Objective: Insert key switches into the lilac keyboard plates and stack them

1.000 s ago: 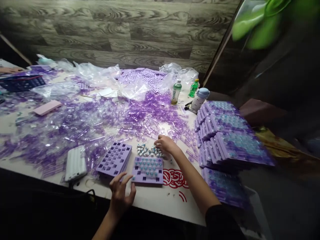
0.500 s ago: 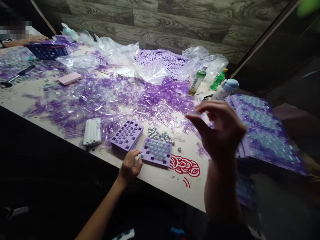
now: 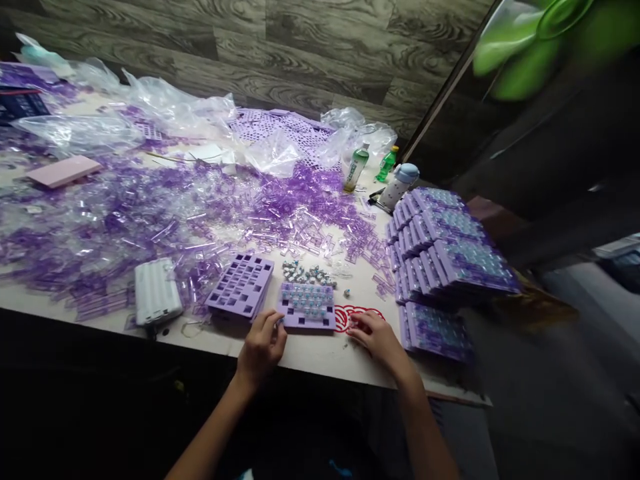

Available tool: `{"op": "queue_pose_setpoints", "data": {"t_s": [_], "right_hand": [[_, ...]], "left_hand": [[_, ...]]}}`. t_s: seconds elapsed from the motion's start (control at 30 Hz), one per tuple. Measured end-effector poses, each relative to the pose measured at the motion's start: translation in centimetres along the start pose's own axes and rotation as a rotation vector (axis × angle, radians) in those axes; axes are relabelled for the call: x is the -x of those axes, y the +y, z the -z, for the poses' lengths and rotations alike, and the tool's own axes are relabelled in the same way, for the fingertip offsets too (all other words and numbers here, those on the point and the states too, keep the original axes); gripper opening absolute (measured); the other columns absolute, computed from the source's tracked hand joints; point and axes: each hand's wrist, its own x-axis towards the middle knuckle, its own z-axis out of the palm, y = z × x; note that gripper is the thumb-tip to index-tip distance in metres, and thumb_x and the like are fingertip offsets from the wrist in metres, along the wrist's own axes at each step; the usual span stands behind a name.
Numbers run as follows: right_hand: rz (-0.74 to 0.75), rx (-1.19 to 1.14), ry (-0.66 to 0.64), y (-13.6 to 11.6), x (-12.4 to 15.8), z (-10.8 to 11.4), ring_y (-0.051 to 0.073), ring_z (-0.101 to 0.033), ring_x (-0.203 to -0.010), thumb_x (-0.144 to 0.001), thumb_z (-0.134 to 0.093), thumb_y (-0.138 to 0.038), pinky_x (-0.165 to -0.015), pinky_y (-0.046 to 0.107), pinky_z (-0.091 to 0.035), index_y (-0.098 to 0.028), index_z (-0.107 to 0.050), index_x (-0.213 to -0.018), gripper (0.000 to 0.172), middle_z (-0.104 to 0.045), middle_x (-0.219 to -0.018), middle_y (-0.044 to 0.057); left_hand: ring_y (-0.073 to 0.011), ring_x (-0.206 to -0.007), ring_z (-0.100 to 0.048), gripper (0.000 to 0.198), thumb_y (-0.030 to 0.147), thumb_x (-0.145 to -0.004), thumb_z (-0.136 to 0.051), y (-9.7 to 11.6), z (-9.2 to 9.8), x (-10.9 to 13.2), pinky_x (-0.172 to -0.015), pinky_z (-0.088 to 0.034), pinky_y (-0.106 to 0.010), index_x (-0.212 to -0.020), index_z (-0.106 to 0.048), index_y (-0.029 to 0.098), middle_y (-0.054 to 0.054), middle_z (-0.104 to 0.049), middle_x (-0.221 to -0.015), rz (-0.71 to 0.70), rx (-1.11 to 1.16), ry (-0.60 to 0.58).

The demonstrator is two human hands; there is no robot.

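A small lilac keyboard plate [image 3: 303, 325] lies near the table's front edge, its upper part filled with rows of key switches [image 3: 307, 300] with pale blue tops. At its left corner is my left hand [image 3: 261, 343], thumb and forefinger closed on a small blue-topped key switch [image 3: 280, 321]. My right hand [image 3: 377, 339] is right of the plate, low over red ring-shaped markings [image 3: 343, 318] on the table. Its fingers are bent and apart, with nothing visible between them. Behind the plate lies a pile of loose key switches [image 3: 305, 273], and one stray switch [image 3: 347, 293] is apart from it.
Stacked lilac plates [image 3: 243, 283] lie to the left, beside a white ribbed device [image 3: 156, 293]. Assembled keyboards [image 3: 440, 253] are stacked at the right. Clear purple pieces [image 3: 190, 213] cover the middle. Bottles [image 3: 356, 168], a flask [image 3: 399, 187] and plastic bags [image 3: 175, 107] stand or lie farther back.
My right hand has come down from its raised place to the table beside the plate. The left hand stays at the plate's corner. The view has turned right, bringing a green fan into sight.
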Motion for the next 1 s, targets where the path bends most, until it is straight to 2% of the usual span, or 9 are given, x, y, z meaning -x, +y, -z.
{"op": "queue_pose_setpoints", "data": {"t_s": [0.17,0.23,0.4,0.53,0.7,0.77,0.83,0.93,1.0], "right_hand": [[-0.046,0.070,0.210,-0.8,-3.5,-0.1,0.021,-0.058,-0.084,-0.084,-0.050,-0.024,-0.079,0.032,-0.044,-0.014,-0.063,-0.103,0.025,-0.063,-0.092,0.010],[-0.081,0.095,0.247,-0.8,-5.0,-0.7,0.022,-0.058,-0.079,-0.083,-0.051,-0.025,-0.077,0.033,-0.044,-0.011,-0.061,-0.107,0.030,-0.063,-0.088,0.011],[-0.100,0.117,0.248,-0.8,-6.8,-1.7,0.023,-0.058,-0.083,-0.080,-0.054,-0.024,-0.079,0.035,-0.044,-0.011,-0.063,-0.104,0.029,-0.064,-0.092,0.012],[-0.096,0.090,0.229,-0.5,-6.7,-1.5,0.022,-0.059,-0.083,-0.079,-0.054,-0.023,-0.078,0.034,-0.045,-0.013,-0.066,-0.091,0.020,-0.065,-0.090,0.011],[-0.082,0.023,0.216,-0.1,-6.3,-1.2,0.020,-0.060,-0.074,-0.076,-0.054,-0.029,-0.070,0.032,-0.047,-0.016,-0.065,-0.085,0.019,-0.065,-0.083,0.007],[-0.062,0.004,0.218,0.0,-6.3,-1.2,0.021,-0.060,-0.072,-0.076,-0.053,-0.032,-0.068,0.033,-0.047,-0.016,-0.064,-0.083,0.021,-0.065,-0.082,0.007],[-0.040,-0.017,0.212,0.2,-6.2,-1.2,0.021,-0.059,-0.071,-0.076,-0.052,-0.037,-0.067,0.034,-0.047,-0.017,-0.064,-0.081,0.024,-0.064,-0.081,0.008],[-0.046,-0.061,0.183,0.5,-6.3,-1.0,0.023,-0.060,-0.071,-0.074,-0.053,-0.044,-0.067,0.036,-0.047,-0.017,-0.064,-0.081,0.030,-0.064,-0.083,0.009],[-0.075,-0.075,0.178,0.6,-6.3,-0.7,0.023,-0.060,-0.070,-0.073,-0.054,-0.048,-0.066,0.036,-0.047,-0.018,-0.064,-0.083,0.033,-0.064,-0.085,0.009]], "left_hand": [[-0.0195,-0.097,-0.056,0.023,0.011,-0.082,-0.045,-0.2,0.1,0.1,-0.086,-0.049,-0.035,-0.102,-0.053,0.017,-0.008,-0.055,-0.099,-0.011,0.015,-0.025],[-0.0195,-0.097,-0.056,0.023,0.010,-0.082,-0.045,-0.2,0.2,0.0,-0.086,-0.049,-0.035,-0.102,-0.054,0.017,-0.008,-0.055,-0.099,-0.018,0.016,-0.023],[-0.0191,-0.096,-0.057,0.023,0.009,-0.082,-0.045,-0.2,0.2,0.0,-0.086,-0.049,-0.035,-0.102,-0.054,0.016,-0.008,-0.055,-0.098,-0.021,0.018,-0.018],[-0.0191,-0.096,-0.057,0.023,0.009,-0.082,-0.044,-0.1,0.2,0.0,-0.086,-0.050,-0.035,-0.102,-0.053,0.017,-0.008,-0.055,-0.099,-0.011,0.015,-0.018],[-0.0180,-0.093,-0.058,0.022,0.010,-0.083,-0.043,0.3,0.3,-0.2,-0.083,-0.052,-0.033,-0.101,-0.054,0.017,-0.007,-0.056,-0.095,-0.015,-0.005,-0.011],[-0.0193,-0.098,-0.057,0.024,0.009,-0.082,-0.044,0.7,0.8,-0.6,-0.085,-0.051,-0.034,-0.102,-0.056,0.018,-0.008,-0.057,-0.099,-0.029,-0.039,-0.015],[-0.0249,-0.113,-0.050,0.031,0.010,-0.080,-0.049,1.4,1.8,-1.4,-0.091,-0.047,-0.039,-0.109,-0.055,0.019,-0.011,-0.053,-0.116,-0.052,-0.144,-0.005],[-0.0350,-0.129,-0.029,0.059,0.012,-0.076,-0.057,2.4,4.3,-2.9,-0.094,-0.041,-0.049,-0.131,-0.040,0.026,-0.014,-0.032,-0.141,-0.063,-0.330,0.140],[-0.0292,-0.117,-0.047,0.075,0.011,-0.079,-0.055,2.9,5.8,-3.5,-0.084,-0.048,-0.043,-0.140,-0.017,0.028,-0.015,-0.044,-0.133,-0.064,-0.257,0.254]]}}
